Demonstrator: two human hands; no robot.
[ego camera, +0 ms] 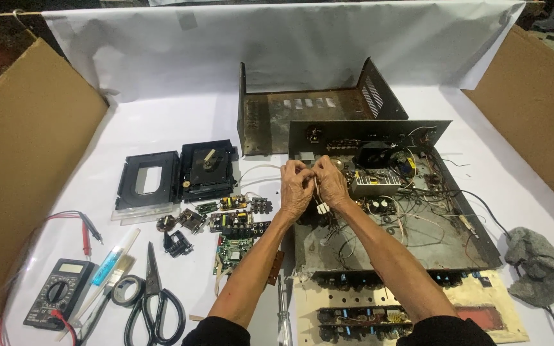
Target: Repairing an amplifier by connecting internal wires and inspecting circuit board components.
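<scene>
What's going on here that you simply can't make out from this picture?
- Head view: what the left hand and right hand pinch; fingers cover all but a white connector and thin wires.
- Parts inside the open chassis: too small, tangled in wiring.
- Multimeter display: too small.
- Screwdriver: cut off by the bottom edge.

Illumination is bright and even, arriving from above and in front; the white sheet [181, 122] covering the bench reflects it strongly, close to overexposure, without hard glare. Shadows are short and soft, lying directly beneath the forearms and beside the metal chassis [444, 247]. Focus is sharp at centre, while wide-angle distortion bows the cardboard walls [27, 160], and the top corners are dark.
</scene>
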